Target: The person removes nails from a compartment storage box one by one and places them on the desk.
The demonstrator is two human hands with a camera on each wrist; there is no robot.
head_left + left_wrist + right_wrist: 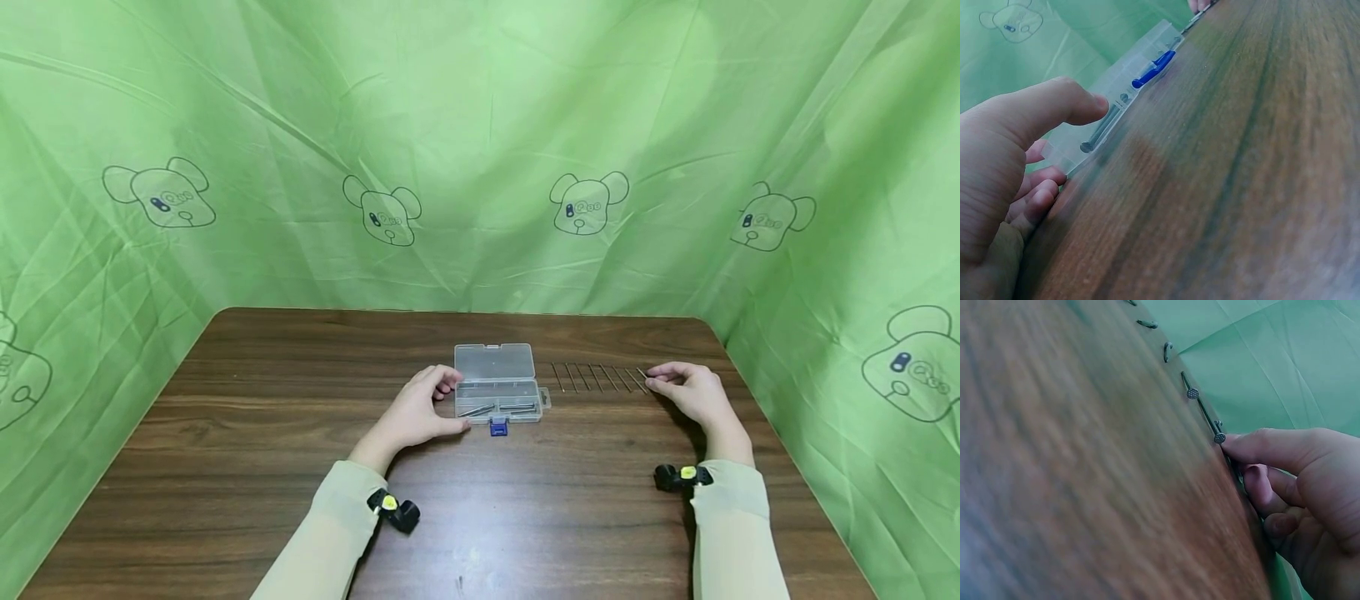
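Nearest, two pale cream cloth sleeves (307,533) are stretching over a dark brown wood-grained table (480,492), and small black-and-yellow cameras (393,510) are sitting at both wrists. The left hand (420,408) is gripping the left end of a clear plastic compartment box (480,389), its thumb spreading wide of the curled fingers, thumb at the front corner and fingers against the side. A small dark blue plastic latch (498,427) is jutting from the box's front edge. In the front compartments, thin silvery metal nails (517,408) are lying; behind, the clear lid (495,362) is lying open. Right of the box, a row of loose thin metal nails (596,377) is resting on the table, spaced apart. At its right end the right hand (693,390) is pinching the last nail (642,375) with thumb and fingertips. Farthest, a light green cloth curtain (480,108) is hanging, bearing outlined animal heads (590,206).
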